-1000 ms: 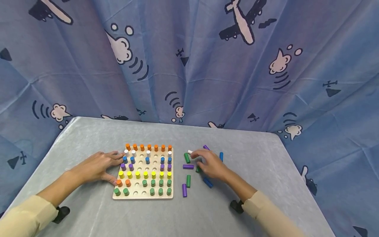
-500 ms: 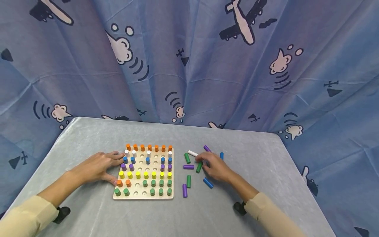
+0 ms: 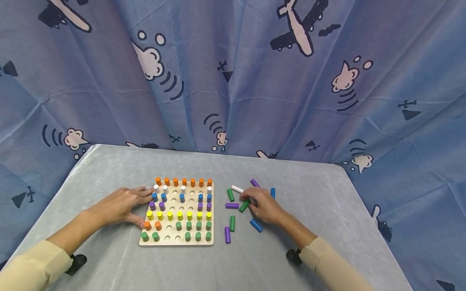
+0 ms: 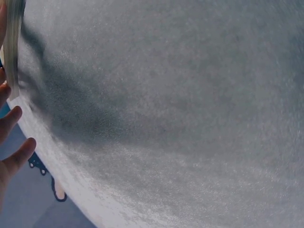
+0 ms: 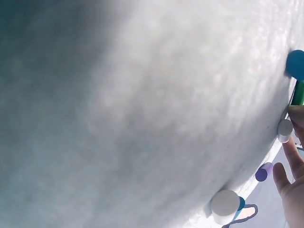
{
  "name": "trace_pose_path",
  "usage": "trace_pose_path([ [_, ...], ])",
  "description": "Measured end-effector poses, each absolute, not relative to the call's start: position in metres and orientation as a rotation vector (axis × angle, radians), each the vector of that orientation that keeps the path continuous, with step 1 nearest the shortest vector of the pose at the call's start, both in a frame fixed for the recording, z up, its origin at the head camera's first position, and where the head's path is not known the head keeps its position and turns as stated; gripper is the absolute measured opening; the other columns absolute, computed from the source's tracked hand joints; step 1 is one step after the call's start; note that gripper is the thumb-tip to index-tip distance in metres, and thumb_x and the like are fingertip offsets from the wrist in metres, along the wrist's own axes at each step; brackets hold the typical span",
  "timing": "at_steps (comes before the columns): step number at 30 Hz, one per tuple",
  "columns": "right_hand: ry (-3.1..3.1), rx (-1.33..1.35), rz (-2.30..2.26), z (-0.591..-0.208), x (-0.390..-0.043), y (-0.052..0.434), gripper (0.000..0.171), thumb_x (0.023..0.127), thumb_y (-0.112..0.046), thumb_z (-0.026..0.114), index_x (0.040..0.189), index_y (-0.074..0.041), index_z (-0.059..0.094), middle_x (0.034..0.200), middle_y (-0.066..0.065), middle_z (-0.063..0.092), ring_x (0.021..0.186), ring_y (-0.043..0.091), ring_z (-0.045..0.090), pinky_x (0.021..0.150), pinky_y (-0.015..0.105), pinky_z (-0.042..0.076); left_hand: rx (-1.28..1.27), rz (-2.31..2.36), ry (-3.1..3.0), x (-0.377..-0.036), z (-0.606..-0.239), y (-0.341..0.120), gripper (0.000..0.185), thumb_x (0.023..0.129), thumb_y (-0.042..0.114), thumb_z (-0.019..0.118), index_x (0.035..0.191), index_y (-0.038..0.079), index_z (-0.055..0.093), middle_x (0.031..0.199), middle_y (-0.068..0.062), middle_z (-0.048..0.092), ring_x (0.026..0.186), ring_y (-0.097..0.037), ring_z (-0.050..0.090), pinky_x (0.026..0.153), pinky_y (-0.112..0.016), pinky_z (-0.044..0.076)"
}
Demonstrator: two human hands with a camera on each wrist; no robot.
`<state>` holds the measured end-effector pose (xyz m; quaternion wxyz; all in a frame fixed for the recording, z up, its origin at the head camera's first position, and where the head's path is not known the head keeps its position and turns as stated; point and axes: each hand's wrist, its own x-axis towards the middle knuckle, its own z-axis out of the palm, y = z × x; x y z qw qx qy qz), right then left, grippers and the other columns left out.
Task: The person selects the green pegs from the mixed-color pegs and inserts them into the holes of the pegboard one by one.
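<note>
Pegboard sits flat on the grey counter, with standing pegs in rows of orange, white, blue, purple, yellow and green, orange along the 12 o'clock edge and green along the 6. Hands: left hand is at the board's 9 o'clock side, fingers spread wide, thumb and fingertips right at the edge. Right hand is off the board's 3 o'clock side, thumb and index finger drawn in narrow, pinching a slanted green peg.

Using that peg as the dial's center, loose stuff goes like this: white peg at 11, second green peg at 10, purple peg at 9, third green peg and second purple peg at 7, blue peg at 5, second blue peg at 2, third purple peg at 1. Right wrist cam shows a white peg end by the fingers; can't tell if it's the 11 o'clock one. Blue plane-print curtain hangs at 12.
</note>
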<state>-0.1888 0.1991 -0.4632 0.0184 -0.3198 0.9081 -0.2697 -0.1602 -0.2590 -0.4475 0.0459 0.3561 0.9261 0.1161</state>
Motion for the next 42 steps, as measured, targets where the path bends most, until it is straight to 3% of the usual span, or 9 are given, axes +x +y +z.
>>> trace_pose_path([
  [16,2.792,-0.929,-0.894,-0.445,-0.175,0.199,0.041,0.082,0.008,0.075,0.121,-0.005,0.068,0.107,0.003,0.071,0.108,0.023,0.062,0.096,0.048,0.049,1.100,0.382,2.837,-0.159,-0.447,-0.259,0.094,0.071,0.073,0.066,0.127,-0.003,0.066,0.140,-0.020,0.056,0.124,-0.044,0.056,0.089,-0.062,0.049],
  [36,2.730,-1.025,-0.966,-0.436,-0.167,0.170,0.032,0.085,0.004,0.074,0.116,-0.005,0.069,0.110,0.004,0.071,0.107,0.019,0.065,0.096,0.041,0.051,1.099,0.384,2.823,-0.159,-0.446,-0.259,0.096,0.071,0.074,0.064,0.127,-0.004,0.065,0.141,-0.020,0.055,0.124,-0.045,0.055,0.088,-0.062,0.049],
  [42,2.683,-1.036,-1.081,-0.429,-0.165,0.155,0.030,0.087,0.005,0.071,0.116,-0.002,0.068,0.110,0.009,0.071,0.106,0.020,0.065,0.097,0.046,0.051,1.092,0.362,2.821,-0.159,-0.446,-0.259,0.095,0.071,0.074,0.065,0.128,-0.003,0.065,0.142,-0.020,0.055,0.124,-0.045,0.055,0.089,-0.061,0.049],
])
